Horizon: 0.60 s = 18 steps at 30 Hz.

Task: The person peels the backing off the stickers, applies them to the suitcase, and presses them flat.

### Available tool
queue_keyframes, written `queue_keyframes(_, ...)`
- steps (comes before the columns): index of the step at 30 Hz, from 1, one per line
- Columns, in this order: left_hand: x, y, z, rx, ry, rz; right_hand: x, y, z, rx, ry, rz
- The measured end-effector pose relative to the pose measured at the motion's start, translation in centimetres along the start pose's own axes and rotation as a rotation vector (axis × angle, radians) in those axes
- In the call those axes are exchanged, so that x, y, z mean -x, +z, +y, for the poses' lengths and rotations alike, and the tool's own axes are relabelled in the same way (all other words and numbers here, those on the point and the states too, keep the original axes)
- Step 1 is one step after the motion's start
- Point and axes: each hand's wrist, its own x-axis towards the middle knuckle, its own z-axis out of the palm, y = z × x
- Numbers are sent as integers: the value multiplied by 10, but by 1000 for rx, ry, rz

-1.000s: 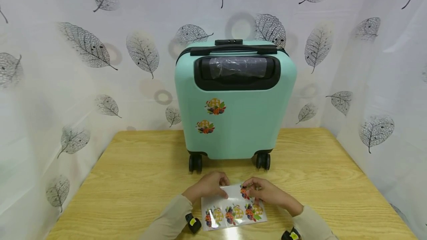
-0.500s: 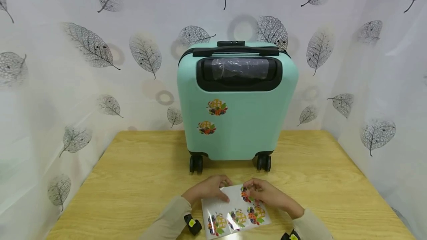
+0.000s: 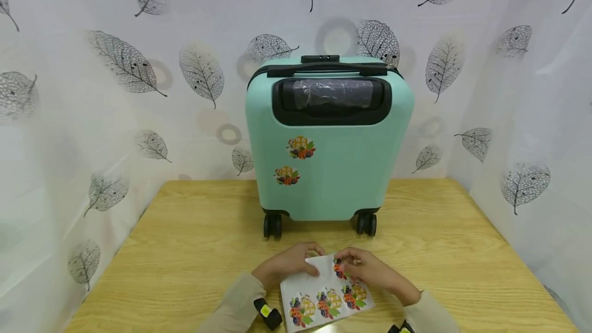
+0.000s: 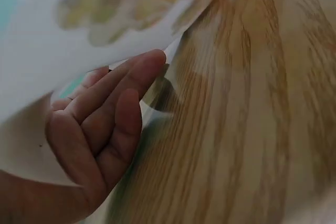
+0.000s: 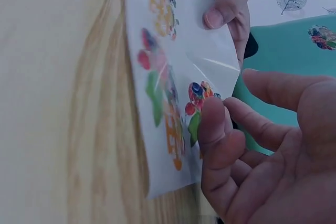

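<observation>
A white sheet of fruit-print stickers (image 3: 305, 284) is held up at a tilt between both hands, low in the head view. My left hand (image 3: 290, 262) grips its upper left part, thumb on the printed face and fingers behind; the left wrist view shows those fingers (image 4: 100, 114) under the sheet. At the upper right corner, my right hand (image 3: 370, 270) pinches the edge beside a single sticker (image 5: 195, 103). In the right wrist view its thumb lies over part of that sticker, with a finger behind. Several more stickers (image 3: 328, 303) run along the lower row.
A mint-green suitcase (image 3: 351, 173) on black wheels (image 3: 273, 226) stands behind the hands on the wooden table (image 3: 194, 251). Two matching stickers (image 3: 300, 148) are on its front, left of centre. A white leaf-print curtain (image 3: 199, 137) encloses the back and sides.
The sheet's lower edge has tipped down and slightly to the right. Both hands stay nearly in place, and the whole head view has shifted a little.
</observation>
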Motion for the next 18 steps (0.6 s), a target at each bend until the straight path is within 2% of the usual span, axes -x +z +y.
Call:
queue_keyframes(3, 0, 1, 1, 32, 9, 7, 0, 0, -3, 17, -5, 23)
queue_keyframes(10, 3, 0, 3, 117, 29, 33, -1, 3, -12, 67, -8, 160)
queue_keyframes(18, 2, -1, 5, 114, 74, 4, -5, 10, -15, 139, 1, 222)
